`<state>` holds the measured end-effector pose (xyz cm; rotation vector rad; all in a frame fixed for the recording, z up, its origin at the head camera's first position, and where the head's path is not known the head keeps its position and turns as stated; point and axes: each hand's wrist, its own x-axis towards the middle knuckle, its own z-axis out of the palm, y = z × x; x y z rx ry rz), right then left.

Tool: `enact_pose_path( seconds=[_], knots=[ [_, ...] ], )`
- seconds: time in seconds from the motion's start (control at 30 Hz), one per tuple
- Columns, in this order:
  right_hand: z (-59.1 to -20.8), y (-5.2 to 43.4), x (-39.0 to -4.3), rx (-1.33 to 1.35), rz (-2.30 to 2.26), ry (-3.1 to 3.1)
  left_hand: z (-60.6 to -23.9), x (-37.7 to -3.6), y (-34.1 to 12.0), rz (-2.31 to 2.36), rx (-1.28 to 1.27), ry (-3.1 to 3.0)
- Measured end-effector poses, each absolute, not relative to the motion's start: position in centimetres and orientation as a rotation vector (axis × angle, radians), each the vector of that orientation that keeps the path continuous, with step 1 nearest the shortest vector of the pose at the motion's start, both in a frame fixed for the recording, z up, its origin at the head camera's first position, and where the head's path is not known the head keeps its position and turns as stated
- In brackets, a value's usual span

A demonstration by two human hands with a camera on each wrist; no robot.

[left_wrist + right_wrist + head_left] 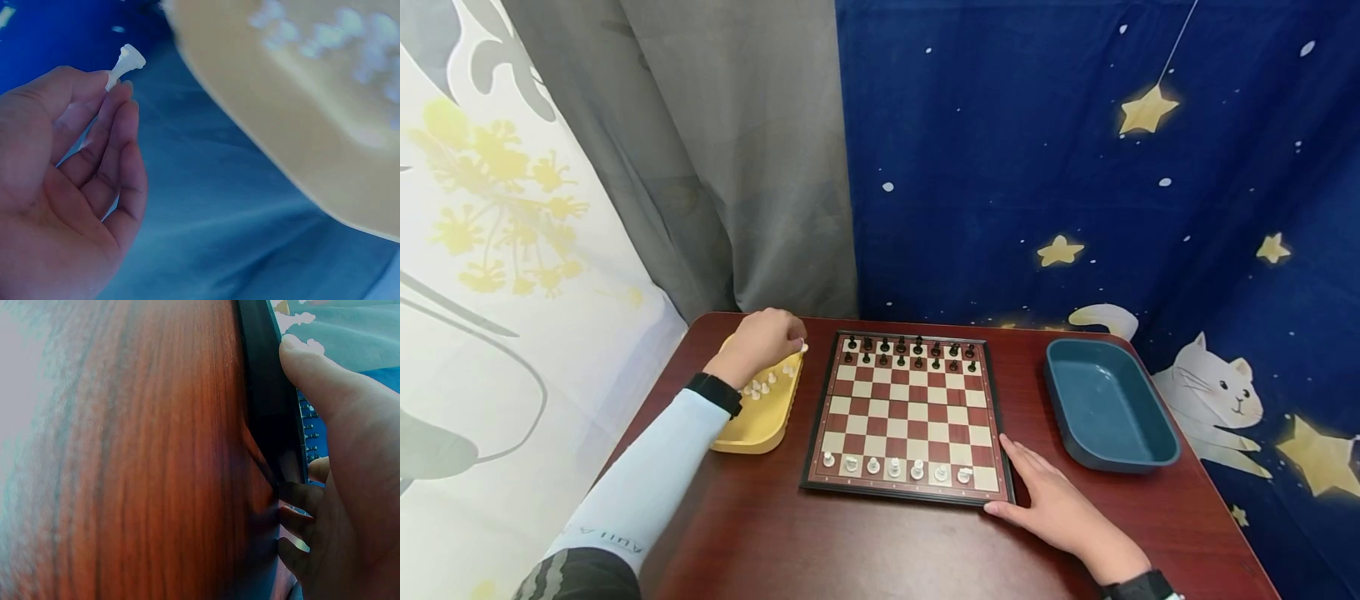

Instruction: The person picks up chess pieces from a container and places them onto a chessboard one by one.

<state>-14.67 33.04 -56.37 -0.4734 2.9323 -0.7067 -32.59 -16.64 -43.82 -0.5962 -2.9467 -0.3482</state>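
One chessboard point(904, 417). Two trays: one yellow tray point(758, 425) on the left, one blue tray point(1108, 406) on the right. Sixteen black pieces point(910, 352) on the far rows, seven white pieces point(895, 467) on the near row. Two hands.

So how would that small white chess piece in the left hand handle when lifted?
The small white plastic chess piece probably weighs little: two fingertips pinch it. Its narrow stem and flared base suggest easy tipping.

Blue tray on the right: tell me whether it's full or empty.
Empty. The head view shows the blue tray with only its bare inner floor, no pieces in it; the loose white pieces lie in the yellow tray.
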Motion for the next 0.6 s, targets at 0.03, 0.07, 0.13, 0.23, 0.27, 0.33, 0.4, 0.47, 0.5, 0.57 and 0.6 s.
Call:
enact_pose_path(
  seconds=[0.03,0.07,0.13,0.23,0.27,0.33,0.4,0.47,0.5,0.57,0.6],
  knots=[
    [-56.4,33.0,-14.6,-0.477,-0.707,2.935,-43.5,-32.4,-16.0,-0.338,-0.621,-2.936],
    [-56.4,33.1,-14.6,-0.477,-0.707,2.936,-43.2,-32.2,-15.4,-0.324,-0.651,-2.924],
    [-56.3,33.0,-14.6,-0.474,-0.708,2.936,-42.7,-31.7,-14.0,-0.293,-0.720,-2.896],
    [-56.3,33.0,-14.7,-0.470,-0.708,2.932,-42.1,-30.9,-11.6,-0.246,-0.828,-2.865],
    [-56.3,33.0,-14.7,-0.465,-0.709,2.930,-41.9,-30.6,-10.8,-0.228,-0.868,-2.852],
    [-56.3,32.9,-14.8,-0.463,-0.708,2.927,-41.8,-30.1,-9.0,-0.198,-0.947,-2.832],
    [-56.3,32.9,-14.8,-0.462,-0.705,2.924,-41.9,-29.7,-7.2,-0.164,-1.026,-2.808],
    [-56.3,33.0,-14.8,-0.465,-0.707,2.920,-42.1,-29.5,-5.3,-0.127,-1.102,-2.792],
    [-56.3,33.0,-14.8,-0.465,-0.705,2.917,-42.1,-29.4,-4.4,-0.114,-1.140,-2.788],
    [-56.3,33.0,-14.8,-0.464,-0.706,2.912,-42.3,-29.0,-2.6,-0.083,-1.231,-2.772],
    [-56.3,33.1,-14.8,-0.461,-0.709,2.909,-42.3,-28.8,-1.7,-0.077,-1.284,-2.766]
  ],
)
